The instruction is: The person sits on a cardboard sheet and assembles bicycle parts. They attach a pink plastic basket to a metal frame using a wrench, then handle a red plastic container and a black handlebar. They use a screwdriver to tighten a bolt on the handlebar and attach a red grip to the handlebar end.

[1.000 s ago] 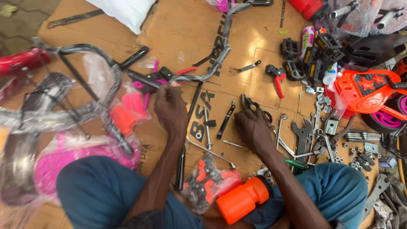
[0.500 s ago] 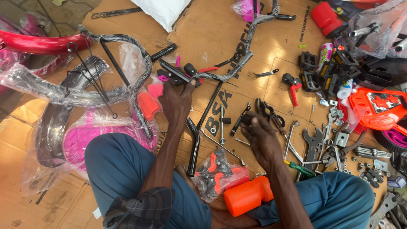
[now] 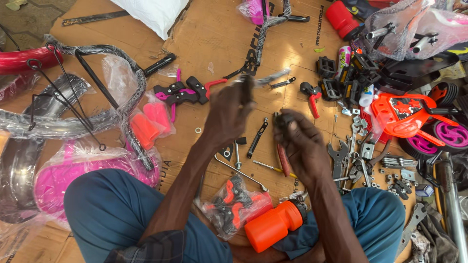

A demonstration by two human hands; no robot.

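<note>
I sit cross-legged in blue trousers on a cardboard sheet (image 3: 214, 34). My left hand (image 3: 228, 116) is raised over the cardboard and closed around the near end of a black handlebar (image 3: 260, 41), where a silver brake lever (image 3: 273, 76) sticks out to the right. My right hand (image 3: 303, 145) is close beside it, gripping pliers whose dark jaws (image 3: 280, 118) point up toward the handlebar end; the red handles (image 3: 284, 164) show below my palm. Motion blur hides the exact contact between jaws and bar.
An orange bottle (image 3: 274, 227) and a bag of orange-black parts (image 3: 233, 207) lie by my knees. Spanners and bolts (image 3: 352, 158), black pedals (image 3: 325, 65), an orange plastic seat (image 3: 403, 115) and pink wheels (image 3: 451, 136) crowd the right. Wrapped mudguards (image 3: 58, 178) lie left.
Both hands have lifted off the cardboard. The left hand has raised the handlebar end and the right hand has brought the pliers up beside it. The view has shifted.
</note>
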